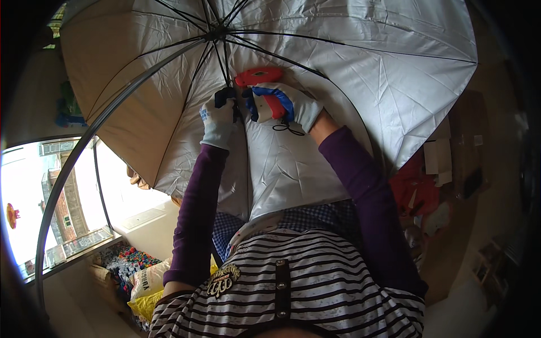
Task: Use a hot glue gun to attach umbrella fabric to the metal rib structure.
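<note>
An opened umbrella [406,73] with a silver lining spreads in front of me, its underside facing me. Its black ribs [282,34] fan out from a hub [217,34] near the top. My left hand [217,121], in a white glove with dark fingertips, is closed on a rib below the hub. Just beside it, my right hand [298,104], in a white and blue glove, grips a red hand tool [260,75] with a thin black cord loop [288,129] hanging from its handle. The tool's exact kind is unclear, and its working end is near the left fingers.
The umbrella's dark shaft [93,115] curves down the left side. Beyond it is a bright window [62,191]. Lower left lie a colourful knitted heap [127,265] and a yellow-and-white sack [147,290]. Red cloth [414,188] and cardboard [438,158] are at the right.
</note>
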A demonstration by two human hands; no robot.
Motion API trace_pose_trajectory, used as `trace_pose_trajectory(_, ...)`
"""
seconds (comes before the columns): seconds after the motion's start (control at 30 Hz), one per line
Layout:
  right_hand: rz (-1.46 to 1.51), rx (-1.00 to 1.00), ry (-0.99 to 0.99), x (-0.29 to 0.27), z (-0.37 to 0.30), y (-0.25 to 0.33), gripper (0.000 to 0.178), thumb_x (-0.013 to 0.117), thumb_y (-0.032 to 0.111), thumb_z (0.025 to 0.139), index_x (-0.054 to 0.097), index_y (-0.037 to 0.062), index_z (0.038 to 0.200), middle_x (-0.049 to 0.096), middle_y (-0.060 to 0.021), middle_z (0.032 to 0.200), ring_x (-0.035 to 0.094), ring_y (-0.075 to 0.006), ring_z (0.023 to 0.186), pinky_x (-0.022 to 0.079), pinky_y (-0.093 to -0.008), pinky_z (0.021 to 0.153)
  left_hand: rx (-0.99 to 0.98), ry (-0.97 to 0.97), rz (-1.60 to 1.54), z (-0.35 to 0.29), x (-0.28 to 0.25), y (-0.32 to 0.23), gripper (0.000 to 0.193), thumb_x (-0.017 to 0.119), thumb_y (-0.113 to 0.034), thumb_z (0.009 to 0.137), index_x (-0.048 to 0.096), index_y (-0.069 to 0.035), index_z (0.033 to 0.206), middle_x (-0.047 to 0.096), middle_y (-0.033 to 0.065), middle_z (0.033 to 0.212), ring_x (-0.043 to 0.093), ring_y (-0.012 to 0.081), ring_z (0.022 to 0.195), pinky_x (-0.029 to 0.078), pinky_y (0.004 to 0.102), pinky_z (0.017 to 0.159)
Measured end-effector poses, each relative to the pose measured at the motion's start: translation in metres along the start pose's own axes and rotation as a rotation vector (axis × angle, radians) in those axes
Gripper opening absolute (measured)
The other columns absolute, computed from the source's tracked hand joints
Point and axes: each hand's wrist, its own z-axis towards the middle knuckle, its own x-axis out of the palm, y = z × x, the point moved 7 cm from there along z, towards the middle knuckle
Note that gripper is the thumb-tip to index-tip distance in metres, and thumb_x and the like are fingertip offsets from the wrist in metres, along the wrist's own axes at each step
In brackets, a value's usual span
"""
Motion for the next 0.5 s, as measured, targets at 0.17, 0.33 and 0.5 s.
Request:
trace_pose_trajectory(0.17, -0.136, -0.1, -0.016, 0.019, -0.012, 0.009, 0.033, 0.058, 0.02, 0.095, 0.058, 0.0002, 0.121, 0.067, -0.0054, 0.107, 0.064, -0.0136, 0.097, 0.051, -0.0261, 0.086, 0.015, 0.019, -0.082, -0.003, -0.003, -0.002, 0.017, 0.066, -0.014, 0.082, 0.071, -0.003, 0.094, 0.067, 0.0083, 0.067, 0.061, 0.0128, 0.059, 0.048, 0.0312, 0.056)
trace_pose_trajectory(0.33, -0.001, -0.003, -0.062, 0.02, -0.014, 0.007, 0.026, 0.055, 0.016, 0.096, 0.059, 0.0026, 0.118, 0.067, -0.0041, 0.107, 0.064, -0.0109, 0.097, 0.051, -0.0254, 0.085, 0.072, 0.012, -0.035, 0.0, 0.002, 0.001, 0.018, 0.065, -0.013, 0.082, 0.071, -0.003, 0.096, 0.068, 0.0073, 0.068, 0.061, 0.0125, 0.059, 0.048, 0.0312, 0.056)
trace_pose_trajectory(0.5, -0.305, -0.142, -0.172, 0.049, -0.014, 0.02, 0.025, 0.058, 0.017, 0.094, 0.061, 0.0048, 0.115, 0.068, -0.0031, 0.104, 0.065, -0.0102, 0.092, 0.052, -0.0253, 0.082, 0.153, 0.04, -0.078, -0.003, 0.004, -0.006, 0.016, 0.064, -0.007, 0.085, 0.071, -0.002, 0.098, 0.065, 0.0019, 0.069, 0.059, 0.0093, 0.055, 0.045, 0.0246, 0.049)
